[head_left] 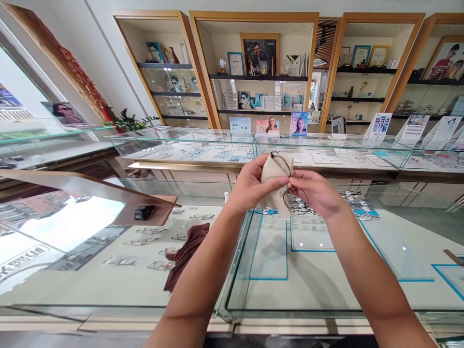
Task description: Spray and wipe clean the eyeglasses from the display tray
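Held up over the glass counter, a beige cloth (272, 170) is wrapped partly around a pair of thin dark-framed eyeglasses (282, 158). My left hand (253, 187) is closed on the cloth and the glasses, its thumb pressed across the front. My right hand (318, 192) pinches the glasses' edge with thumb and fingertips, touching my left thumb. One thin dark temple hangs below the fingers. Most of the frame is hidden by the cloth and hands.
Below the hands is a glass display case (268, 299) with blue-edged panels and several eyeglasses inside. A brown cloth (188, 253) lies on the left counter, near a wooden board (159, 212). Another glass counter (203, 157) and wooden shelves (253, 18) stand behind.
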Action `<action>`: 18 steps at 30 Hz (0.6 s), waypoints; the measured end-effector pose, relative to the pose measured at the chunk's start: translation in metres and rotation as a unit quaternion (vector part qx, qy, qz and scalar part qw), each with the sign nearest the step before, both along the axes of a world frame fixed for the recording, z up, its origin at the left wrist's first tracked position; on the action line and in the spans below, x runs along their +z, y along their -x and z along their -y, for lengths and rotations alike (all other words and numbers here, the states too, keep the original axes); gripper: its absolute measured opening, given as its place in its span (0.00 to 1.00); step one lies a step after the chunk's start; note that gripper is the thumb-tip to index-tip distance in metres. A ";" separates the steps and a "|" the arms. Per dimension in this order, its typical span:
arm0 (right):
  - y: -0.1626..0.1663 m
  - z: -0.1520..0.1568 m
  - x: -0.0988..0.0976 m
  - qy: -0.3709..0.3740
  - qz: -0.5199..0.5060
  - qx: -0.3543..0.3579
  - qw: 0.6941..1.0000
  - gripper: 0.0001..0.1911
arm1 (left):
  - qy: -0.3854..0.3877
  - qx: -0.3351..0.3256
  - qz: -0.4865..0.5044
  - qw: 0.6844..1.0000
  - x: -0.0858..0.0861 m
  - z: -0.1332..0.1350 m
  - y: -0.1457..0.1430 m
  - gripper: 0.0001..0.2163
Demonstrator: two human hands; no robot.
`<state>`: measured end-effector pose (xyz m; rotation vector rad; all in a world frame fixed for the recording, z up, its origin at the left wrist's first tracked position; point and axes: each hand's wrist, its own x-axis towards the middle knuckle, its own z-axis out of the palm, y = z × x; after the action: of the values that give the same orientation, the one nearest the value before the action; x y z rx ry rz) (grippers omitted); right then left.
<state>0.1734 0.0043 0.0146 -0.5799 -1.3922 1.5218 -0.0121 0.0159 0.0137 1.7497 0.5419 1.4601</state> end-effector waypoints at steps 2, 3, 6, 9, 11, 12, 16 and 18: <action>0.001 0.001 0.000 0.004 -0.005 0.009 1.000 0.15 | -0.018 0.034 0.030 0.999 -0.004 0.000 -0.006 0.17; 0.002 0.002 0.000 0.002 -0.004 0.017 1.000 0.15 | -0.028 0.051 0.045 0.997 -0.005 0.000 -0.009 0.17; 0.004 0.004 -0.001 0.006 -0.001 0.046 0.999 0.15 | -0.054 0.106 0.078 0.990 -0.010 0.001 -0.017 0.18; 0.007 0.005 -0.002 0.008 -0.001 0.054 0.998 0.15 | -0.063 0.161 0.105 0.979 -0.010 0.004 -0.022 0.22; 0.008 0.005 -0.004 0.006 0.002 0.040 0.999 0.16 | -0.050 0.173 0.116 0.977 -0.009 0.006 -0.022 0.24; 0.008 0.004 -0.004 0.001 0.004 0.029 1.000 0.16 | -0.033 0.162 0.116 0.979 -0.008 0.007 -0.022 0.24; 0.005 0.001 -0.002 -0.030 0.011 -0.009 0.999 0.15 | 0.067 0.031 0.110 0.991 -0.002 0.009 -0.017 0.22; 0.002 0.000 -0.001 -0.041 0.015 -0.018 0.999 0.14 | 0.095 -0.027 0.111 0.989 0.000 0.010 -0.015 0.22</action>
<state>0.1715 0.0042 0.0140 -0.5758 -1.4519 1.4270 0.0029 0.0064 0.0141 1.4234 0.4938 1.4901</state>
